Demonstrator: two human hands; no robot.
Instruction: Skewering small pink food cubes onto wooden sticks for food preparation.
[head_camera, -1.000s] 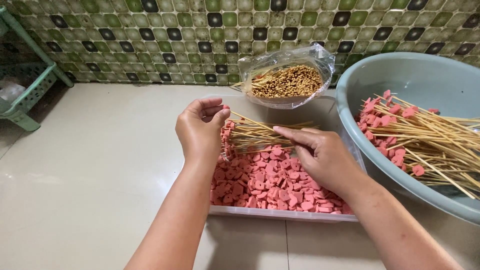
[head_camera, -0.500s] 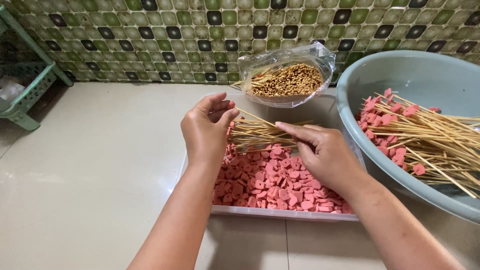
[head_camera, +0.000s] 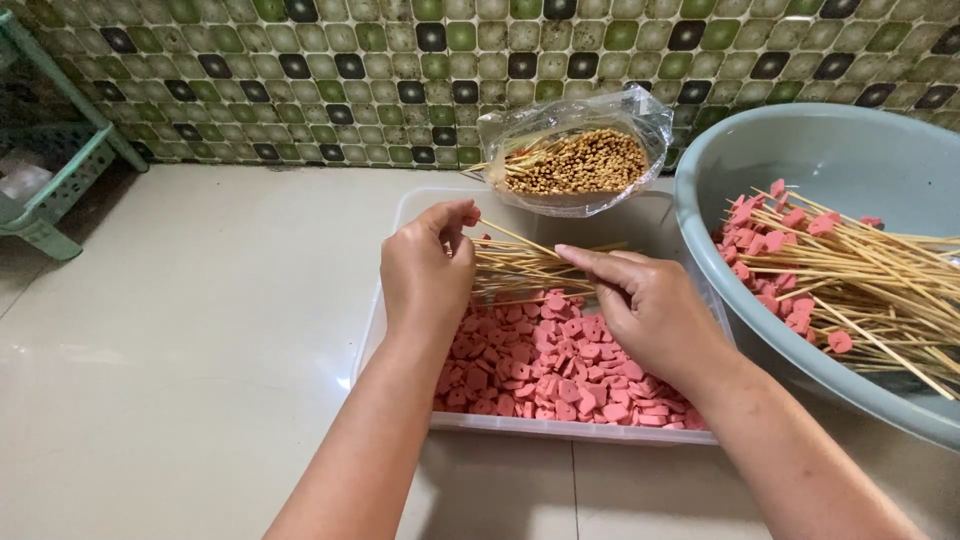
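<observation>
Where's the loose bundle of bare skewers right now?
Head view, centre: the skewers lie across the tray's far end, on pink slices, between left hand and right hand.

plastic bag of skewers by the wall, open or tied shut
Open: the plastic bag has its mouth spread wide toward the camera, with the skewer ends showing inside.

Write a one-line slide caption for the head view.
Left hand and right hand handle bamboo skewers over a tray of pink sausage slices.

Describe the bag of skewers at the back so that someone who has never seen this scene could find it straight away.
Start at the green tiled wall. At its foot, just behind the clear tray of pink slices, lies a clear plastic bag with its open mouth facing the camera. Unlike the loose sticks in the tray and the loaded ones in the grey basin, its skewers show only packed blunt ends.
</observation>
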